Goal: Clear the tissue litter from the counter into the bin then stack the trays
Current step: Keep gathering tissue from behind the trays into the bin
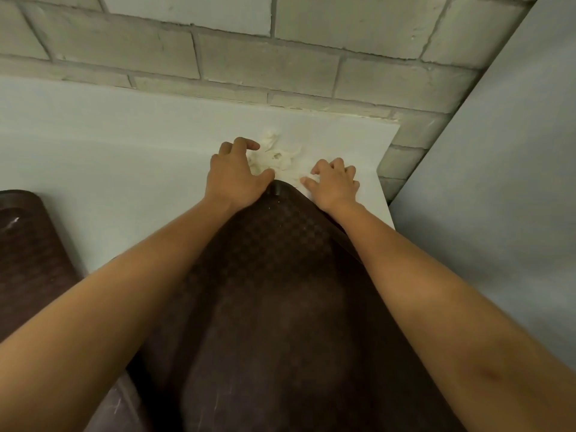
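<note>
Tissue litter (275,157): crumpled white wad on the white counter (124,135), at 12 o'clock off the far corner of the brown tray (280,275). Left hand (233,173) at the wad's 9 o'clock, fingers curled round its edge. Right hand (335,182) at 4 o'clock, fingers clawed on scraps. Cannot tell whether either actually grasps tissue. Second tray (28,244) at 8 o'clock. Block wall (265,60) behind.

A wall of pale grey blocks (268,60) with darker mortar lines is seen at the back. A white counter (109,135) is set against it and is cut off at the right, where a plain grey panel (514,182) is seen. Everything is lit softly and evenly.
</note>
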{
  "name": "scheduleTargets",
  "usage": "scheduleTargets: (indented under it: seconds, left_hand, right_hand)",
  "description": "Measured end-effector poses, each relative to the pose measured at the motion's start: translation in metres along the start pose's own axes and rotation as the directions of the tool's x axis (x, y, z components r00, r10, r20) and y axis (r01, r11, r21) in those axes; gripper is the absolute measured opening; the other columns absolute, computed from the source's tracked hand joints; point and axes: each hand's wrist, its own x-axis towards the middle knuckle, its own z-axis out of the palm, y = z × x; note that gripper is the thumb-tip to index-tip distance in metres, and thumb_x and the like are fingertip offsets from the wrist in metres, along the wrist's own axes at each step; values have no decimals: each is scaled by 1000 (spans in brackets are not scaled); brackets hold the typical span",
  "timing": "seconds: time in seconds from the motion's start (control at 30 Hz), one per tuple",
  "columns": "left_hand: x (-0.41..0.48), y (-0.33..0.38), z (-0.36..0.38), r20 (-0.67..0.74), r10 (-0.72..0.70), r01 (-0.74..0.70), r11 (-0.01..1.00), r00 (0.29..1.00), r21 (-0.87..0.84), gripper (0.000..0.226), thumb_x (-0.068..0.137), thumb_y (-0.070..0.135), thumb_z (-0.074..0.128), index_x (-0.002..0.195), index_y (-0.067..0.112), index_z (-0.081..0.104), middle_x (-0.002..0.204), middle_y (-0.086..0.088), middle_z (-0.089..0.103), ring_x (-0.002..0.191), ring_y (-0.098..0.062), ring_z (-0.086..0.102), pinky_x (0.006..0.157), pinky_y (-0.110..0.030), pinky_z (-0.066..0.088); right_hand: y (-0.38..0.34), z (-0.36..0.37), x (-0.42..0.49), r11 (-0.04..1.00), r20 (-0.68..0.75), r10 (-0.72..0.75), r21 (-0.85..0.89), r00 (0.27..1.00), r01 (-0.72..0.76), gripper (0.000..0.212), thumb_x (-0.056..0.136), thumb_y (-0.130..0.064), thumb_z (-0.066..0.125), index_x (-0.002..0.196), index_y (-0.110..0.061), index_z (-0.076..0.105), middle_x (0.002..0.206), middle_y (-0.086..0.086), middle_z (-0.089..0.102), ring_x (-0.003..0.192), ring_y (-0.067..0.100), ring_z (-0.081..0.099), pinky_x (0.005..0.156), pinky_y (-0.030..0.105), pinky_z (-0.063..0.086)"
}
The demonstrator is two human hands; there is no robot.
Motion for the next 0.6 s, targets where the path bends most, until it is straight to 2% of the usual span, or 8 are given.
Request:
scheduleTargets:
  seconds: [0.1, 0.23, 0.33, 0.4, 0.5, 0.6]
  left_hand:
    - [7, -1, 7, 12, 12, -12, 999, 1000, 37, 56, 81, 38, 64, 131, 23, 43, 137, -6, 42, 126, -27, 39, 100, -38, 38]
    - [19, -1, 14, 37, 27, -30, 995, 999, 99, 64, 78, 44, 66, 134, 28, 39, 140, -5, 38, 127, -28, 37, 101, -43, 39]
    - [28, 3, 20, 76, 23, -35, 986, 997, 161, 72, 73, 53, 67, 134, 33, 35, 141, -5, 34, 128, -29, 35, 99, -47, 40]
    - [32, 6, 24, 104, 0, -18, 984, 995, 178, 75, 72, 57, 67, 135, 35, 32, 141, -5, 32, 129, -29, 33, 99, -49, 38]
    - [35, 11, 30, 147, -7, -26, 975, 989, 220, 75, 71, 63, 66, 134, 39, 33, 140, -5, 32, 129, -29, 33, 98, -50, 36]
    - [37, 15, 38, 198, 0, -65, 944, 980, 325, 70, 71, 68, 61, 132, 42, 36, 139, -5, 33, 129, -30, 32, 100, -51, 33]
  right_hand:
    - [7, 0, 1, 998, -12, -65, 12, 998, 65, 32, 97, -33, 45, 119, -11, 48, 128, 11, 42, 118, 28, 38, 95, 35, 35]
    - [17, -4, 1, 967, -89, -129, 211, 988, 145, 14, 97, -15, 47, 108, -8, 45, 114, 10, 44, 88, 17, 45, 80, 23, 39]
    - [21, -12, 2, 920, -175, -152, 334, 973, 204, 20, 96, -10, 48, 116, -10, 46, 117, 10, 47, 89, 11, 43, 75, 11, 30]
    - [23, -17, 2, 900, -204, -170, 367, 964, 236, 24, 97, -12, 47, 121, -13, 49, 117, 10, 48, 91, 9, 43, 74, 6, 27]
    - [25, -23, 4, 898, -235, -140, 380, 962, 223, 23, 98, -22, 47, 114, -9, 57, 110, 12, 49, 89, 11, 44, 71, 8, 27]
    - [28, -24, 5, 917, -265, -94, 353, 960, 187, 30, 98, -32, 45, 110, -6, 57, 103, 6, 46, 87, 11, 42, 70, 11, 26]
